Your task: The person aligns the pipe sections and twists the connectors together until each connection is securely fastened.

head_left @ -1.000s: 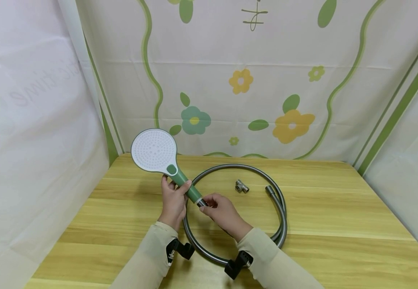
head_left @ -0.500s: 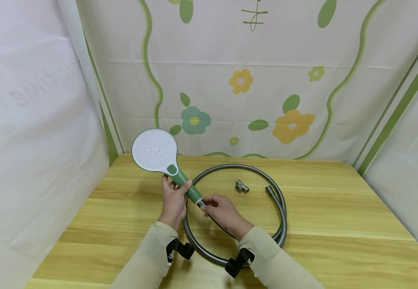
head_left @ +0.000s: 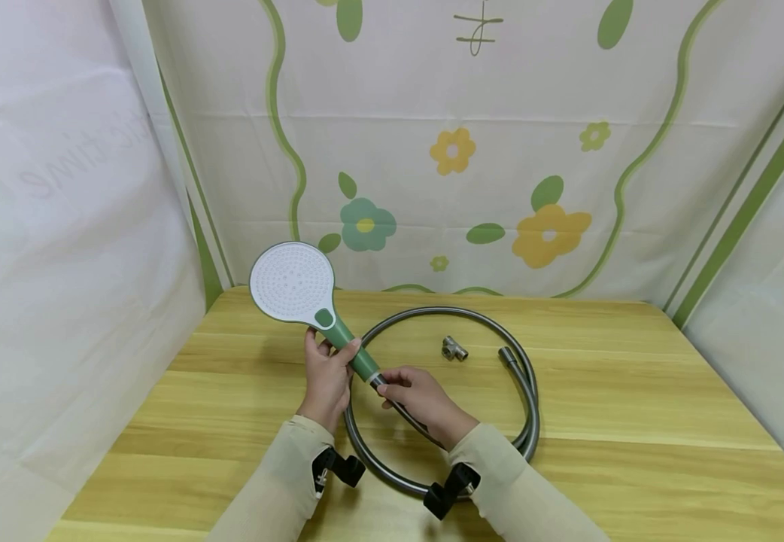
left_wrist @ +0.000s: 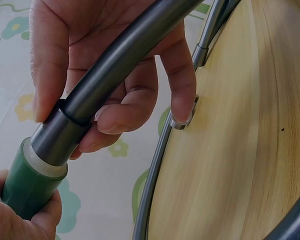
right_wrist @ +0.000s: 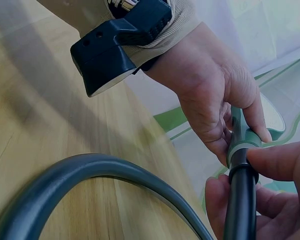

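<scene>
The left hand (head_left: 327, 380) is clamped round the green handle (head_left: 365, 367) of the shower head (head_left: 292, 282), which is held above the worktop (head_left: 636, 399), tilted, its white round face up to the left; the right hand (head_left: 426, 403) pinches the dark collar (left_wrist: 60, 132) between thumb and fingers, its other fingers loosely bent; the collar meets the pale ring (left_wrist: 44, 164) at the handle's lower end, though how far it is joined I cannot tell; from the collar the grey hose (head_left: 449, 310) runs beneath the right wrist, and a wide loop of it lies on the worktop; its loose end (head_left: 507, 357) lies at the loop's right side; within the loop sits a small metal fitting (head_left: 455, 348); behind hangs a white cloth (head_left: 392, 90) printed with flowers
</scene>
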Demonstrator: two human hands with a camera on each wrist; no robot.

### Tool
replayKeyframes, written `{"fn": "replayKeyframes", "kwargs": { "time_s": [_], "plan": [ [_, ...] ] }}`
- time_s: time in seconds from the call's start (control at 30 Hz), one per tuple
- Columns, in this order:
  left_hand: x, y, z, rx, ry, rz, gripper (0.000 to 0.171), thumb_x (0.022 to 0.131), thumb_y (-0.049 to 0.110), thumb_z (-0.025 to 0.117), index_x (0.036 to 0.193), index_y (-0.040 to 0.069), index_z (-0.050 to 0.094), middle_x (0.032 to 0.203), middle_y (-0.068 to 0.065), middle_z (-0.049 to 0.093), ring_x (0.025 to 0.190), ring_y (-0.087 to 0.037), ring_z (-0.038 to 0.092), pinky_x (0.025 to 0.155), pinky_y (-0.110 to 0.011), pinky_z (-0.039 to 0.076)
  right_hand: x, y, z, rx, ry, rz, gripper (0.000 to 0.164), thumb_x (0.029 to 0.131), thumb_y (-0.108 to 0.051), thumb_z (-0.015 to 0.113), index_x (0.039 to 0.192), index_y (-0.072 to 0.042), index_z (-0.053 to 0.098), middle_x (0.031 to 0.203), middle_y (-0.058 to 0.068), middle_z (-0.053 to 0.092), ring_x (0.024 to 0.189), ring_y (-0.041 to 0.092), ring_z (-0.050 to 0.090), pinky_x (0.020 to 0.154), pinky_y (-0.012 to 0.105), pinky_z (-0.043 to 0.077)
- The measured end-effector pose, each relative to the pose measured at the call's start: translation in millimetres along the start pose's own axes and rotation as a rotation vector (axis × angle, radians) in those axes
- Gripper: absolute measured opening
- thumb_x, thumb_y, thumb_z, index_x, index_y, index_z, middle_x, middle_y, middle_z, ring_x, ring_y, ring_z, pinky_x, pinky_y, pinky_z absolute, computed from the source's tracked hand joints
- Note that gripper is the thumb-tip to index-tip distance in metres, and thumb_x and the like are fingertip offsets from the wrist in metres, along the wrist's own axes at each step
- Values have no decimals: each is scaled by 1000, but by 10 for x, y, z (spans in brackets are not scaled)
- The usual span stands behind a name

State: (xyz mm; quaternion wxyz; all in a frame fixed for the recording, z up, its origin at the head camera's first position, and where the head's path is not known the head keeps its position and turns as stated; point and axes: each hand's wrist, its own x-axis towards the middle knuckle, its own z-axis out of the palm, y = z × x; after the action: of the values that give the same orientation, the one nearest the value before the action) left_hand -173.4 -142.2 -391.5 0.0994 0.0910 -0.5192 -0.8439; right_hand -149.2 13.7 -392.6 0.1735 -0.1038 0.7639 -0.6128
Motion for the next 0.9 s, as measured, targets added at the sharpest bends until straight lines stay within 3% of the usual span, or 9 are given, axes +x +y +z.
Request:
{"fn": "replayKeyframes", "kwargs": {
  "time_s": [0.37,0.6,0.9],
  "plan": [
    [6,27,2,24,-9,-22,85,91,-6,60,152,21,8,131,-15,43,106,-22,55,88,-30,50,21,36,-6,9,-12,-17,35,96,-16,59,124,6,58,112,17,64,88,20,63,89,47,51],
    [19,37,-7,51,-7,-35,85,90,-6,62,152,20,10,133,-16,42,110,-26,54,90,-33,49,4,22,-12,-29,-9,-24,35,97,-17,59,124,4,59,110,16,65,85,18,62,81,37,53],
    [29,50,-36,85,-23,-52,89,89,-4,64,153,17,5,140,-20,40,112,-29,54,96,-40,47,11,33,-20,-68,-2,-33,32,96,-13,59,122,6,59,104,12,65,85,23,62,78,37,52]
  ]
}}
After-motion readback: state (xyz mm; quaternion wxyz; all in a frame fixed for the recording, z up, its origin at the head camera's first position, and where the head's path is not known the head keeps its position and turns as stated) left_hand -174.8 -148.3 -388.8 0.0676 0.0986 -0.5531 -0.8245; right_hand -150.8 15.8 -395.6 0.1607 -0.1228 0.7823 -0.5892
